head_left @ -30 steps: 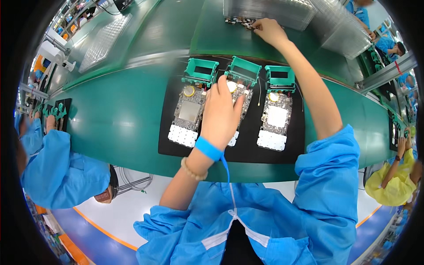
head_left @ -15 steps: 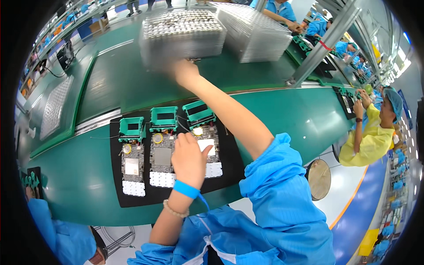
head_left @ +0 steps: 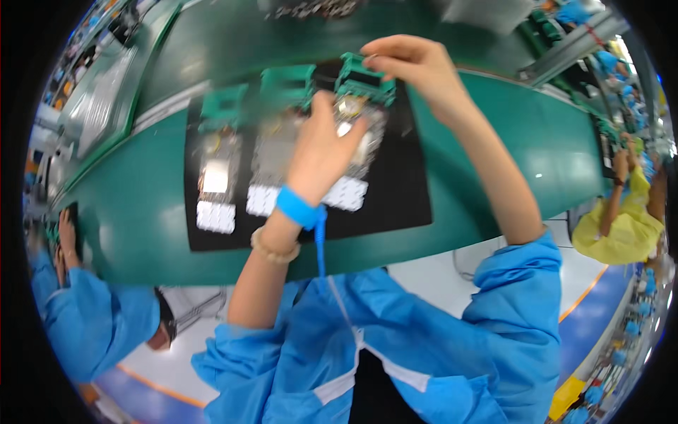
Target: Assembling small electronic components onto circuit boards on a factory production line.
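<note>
Right hand (head_left: 424, 74) nearer, above green frame (head_left: 362, 90)

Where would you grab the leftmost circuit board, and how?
Probably by the board's long side edges near its white end, coming straight down from above: it lies flat on the black mat, narrow across, with the green frame at its far end.

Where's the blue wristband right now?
In the head view, the blue wristband is left of centre, around the person's left wrist, between the left hand and the beaded bracelet.
</note>
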### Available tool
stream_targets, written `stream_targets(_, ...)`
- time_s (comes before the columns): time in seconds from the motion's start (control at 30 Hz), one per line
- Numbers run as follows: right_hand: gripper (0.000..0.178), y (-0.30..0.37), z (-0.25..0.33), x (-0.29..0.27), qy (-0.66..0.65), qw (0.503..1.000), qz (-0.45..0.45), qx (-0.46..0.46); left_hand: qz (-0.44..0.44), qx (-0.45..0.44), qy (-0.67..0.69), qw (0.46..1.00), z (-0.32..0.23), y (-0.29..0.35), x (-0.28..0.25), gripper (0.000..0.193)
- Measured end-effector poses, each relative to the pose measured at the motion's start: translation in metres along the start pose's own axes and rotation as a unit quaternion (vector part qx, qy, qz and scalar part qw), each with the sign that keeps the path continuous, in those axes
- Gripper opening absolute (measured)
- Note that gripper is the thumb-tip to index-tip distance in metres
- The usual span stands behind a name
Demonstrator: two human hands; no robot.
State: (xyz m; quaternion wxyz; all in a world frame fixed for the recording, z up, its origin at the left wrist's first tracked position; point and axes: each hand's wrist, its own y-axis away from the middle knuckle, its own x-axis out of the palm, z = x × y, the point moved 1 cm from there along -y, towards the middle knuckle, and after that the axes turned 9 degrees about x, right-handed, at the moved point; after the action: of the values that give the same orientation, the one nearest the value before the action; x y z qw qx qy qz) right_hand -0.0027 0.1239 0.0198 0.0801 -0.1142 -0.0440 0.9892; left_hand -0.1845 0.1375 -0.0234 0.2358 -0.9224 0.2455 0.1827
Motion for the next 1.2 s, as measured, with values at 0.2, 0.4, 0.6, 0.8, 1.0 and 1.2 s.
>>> stream_targets(0.2, 0.015, 0.023, -0.003, 0.009, 0.033, 0.999, -0.006, 0.009, -0.078, 0.036, -0.002, 0.996, -0.005, 0.004, 0.002, 0.037)
stream_targets(0.4, 0.022, 0.036, -0.015, 0.005, 0.055, 0.998, 0.0, 0.004, -0.087, 0.022, 0.031, 0.995, -0.016, 0.006, 0.003, 0.035)
stream_targets(0.6, 0.015, 0.04, 0.007, 0.016, 0.011, 0.999, -0.028, 0.043, -0.07, 0.001, 0.011, 0.998, -0.023, 0.004, 0.0, 0.036)
stream_targets(0.8, 0.013, 0.037, 0.006, 0.016, -0.014, 0.999, -0.029, 0.035, -0.079, 0.046, 0.025, 0.996, -0.018, 0.001, 0.0, 0.033)
stream_targets(1.0, 0.013, 0.038, 0.003, 0.016, -0.021, 0.999, -0.027, 0.033, -0.076, 0.019, 0.059, 0.995, -0.017, 0.003, 0.002, 0.029)
stream_targets(1.2, 0.013, 0.038, 0.005, 0.018, 0.008, 0.999, -0.027, 0.035, -0.08, 0.011, 0.036, 0.996, -0.016, 0.002, 0.001, 0.029)
